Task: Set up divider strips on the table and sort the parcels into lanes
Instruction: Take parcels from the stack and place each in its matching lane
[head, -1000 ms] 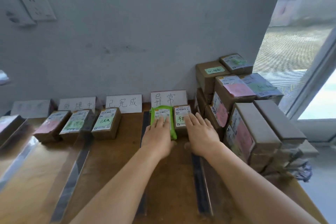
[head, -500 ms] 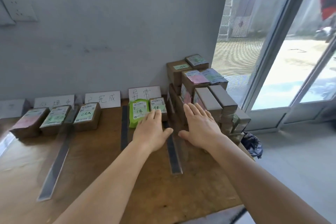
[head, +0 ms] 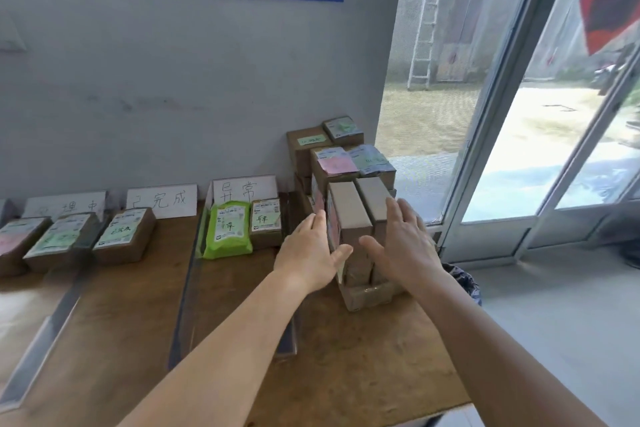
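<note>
From the head camera, both hands are seen spread wide and holding nothing. The left hand (head: 308, 253) is placed at the left face of the parcel stack (head: 349, 204); the right hand (head: 403, 243) is held over its near right side, and contact cannot be confirmed for either. The nearest upright box (head: 348, 218), just beside its twin, appears to be the next parcel to be drawn out. A good lift would be made by pressing the palms on opposite faces of one box only and raising it straight up, so that the neighbours are not dragged along. The pile leans on mixed sizes, so a sideways pull could topple the upper boxes.

Sorted parcels are already laid at the wall: a green pouch (head: 228, 230) and a small box (head: 266, 220) under the right-hand paper sign (head: 244, 189), and three brown boxes (head: 65, 239) further left. The lanes are marked by divider strips (head: 188, 274) running toward the near table (head: 374, 364) edge. Open wood is left in front of each lane. The stack stands near the table's right edge, beside the glass door (head: 502, 149), so a carried box is best swung leftward, low over the strips.
</note>
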Tool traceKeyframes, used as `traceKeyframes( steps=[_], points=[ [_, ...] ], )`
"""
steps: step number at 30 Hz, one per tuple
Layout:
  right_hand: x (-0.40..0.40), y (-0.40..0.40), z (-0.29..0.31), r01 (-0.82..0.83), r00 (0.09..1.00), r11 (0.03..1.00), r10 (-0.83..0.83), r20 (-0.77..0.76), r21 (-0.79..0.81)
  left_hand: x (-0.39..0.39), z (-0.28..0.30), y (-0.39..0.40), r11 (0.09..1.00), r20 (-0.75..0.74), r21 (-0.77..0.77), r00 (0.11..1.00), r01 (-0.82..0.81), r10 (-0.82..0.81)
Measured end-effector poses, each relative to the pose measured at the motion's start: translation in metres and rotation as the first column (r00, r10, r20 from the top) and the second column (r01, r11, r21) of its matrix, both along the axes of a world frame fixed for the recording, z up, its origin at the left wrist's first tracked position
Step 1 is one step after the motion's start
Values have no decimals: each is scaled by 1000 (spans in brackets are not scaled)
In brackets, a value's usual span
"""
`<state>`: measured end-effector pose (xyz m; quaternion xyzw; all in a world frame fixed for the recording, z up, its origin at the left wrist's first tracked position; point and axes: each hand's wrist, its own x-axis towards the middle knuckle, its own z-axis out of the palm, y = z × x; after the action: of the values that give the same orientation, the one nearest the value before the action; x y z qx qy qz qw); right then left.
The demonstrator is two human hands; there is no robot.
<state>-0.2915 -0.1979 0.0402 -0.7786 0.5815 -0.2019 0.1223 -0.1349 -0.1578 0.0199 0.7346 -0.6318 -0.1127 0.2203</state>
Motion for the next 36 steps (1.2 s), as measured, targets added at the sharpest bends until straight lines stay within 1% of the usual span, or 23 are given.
traceKeyframes(
  steps=[4, 7, 13, 15, 19, 23, 27, 32, 36],
  points=[
    [-19, -26, -9, -11, 997, 998, 7, 73, 59, -22, -6, -20, 997, -78, 47, 995, -55, 58],
    [-26, -43, -19, -13, 988, 994, -5, 156, 110, -30, -11, -32, 991, -127, 75, 985, -109, 118],
    [-33, -65, -35, -35, 953, 991, -6, 304, 129, -37, -19, -41, 983, -227, 99, 958, -158, 176],
    [-34, -68, -39, -39, 946, 988, -10, 324, 146, -41, -22, -42, 982, -280, 71, 941, -175, 188],
    [-36, -68, -43, -46, 939, 990, -2, 345, 131, -49, -25, -42, 976, -348, 26, 913, -216, 211],
    [-44, -63, -45, -62, 918, 992, 15, 396, 106, -56, -23, -36, 975, -403, -36, 897, -217, 185],
    [-54, -49, -44, -95, 879, 990, 33, 476, 105, -63, -18, -22, 958, -409, -141, 896, -251, 175],
    [-65, -16, -41, -61, 840, 996, 16, 542, 66, -74, -12, 6, 907, -401, -306, 903, -289, 153],
    [-72, 20, -39, -34, 820, 999, 5, 573, 40, -82, -11, 39, 886, -434, -362, 894, -290, 115]
  ],
)
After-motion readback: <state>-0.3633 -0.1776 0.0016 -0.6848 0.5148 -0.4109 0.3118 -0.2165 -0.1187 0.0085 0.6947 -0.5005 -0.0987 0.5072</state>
